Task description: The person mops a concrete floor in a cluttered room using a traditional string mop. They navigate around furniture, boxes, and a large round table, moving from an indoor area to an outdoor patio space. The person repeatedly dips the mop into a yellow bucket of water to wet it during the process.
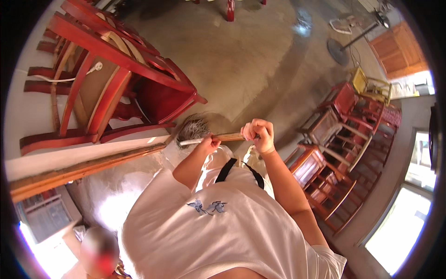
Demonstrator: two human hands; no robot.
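Note:
My right hand (261, 134) is wrapped round the wooden handle of a mop (231, 136) in front of my waist. Closer to the pale end of that handle, my left hand (210, 143) also grips it with bent fingers. The handle lies roughly level across my body. Just beyond the pale end, a grey stringy mop head (195, 126) rests on the floor. How the head joins the handle is hard to make out.
Red wooden chairs (139, 74) are stacked at the left, a white plug and cord (96, 67) hanging on them. Chairs and stools (332, 139) line the right wall. A floor fan (337, 51) stands far right on the concrete floor (246, 56). Behind, at lower left, is a blurred person (99, 251).

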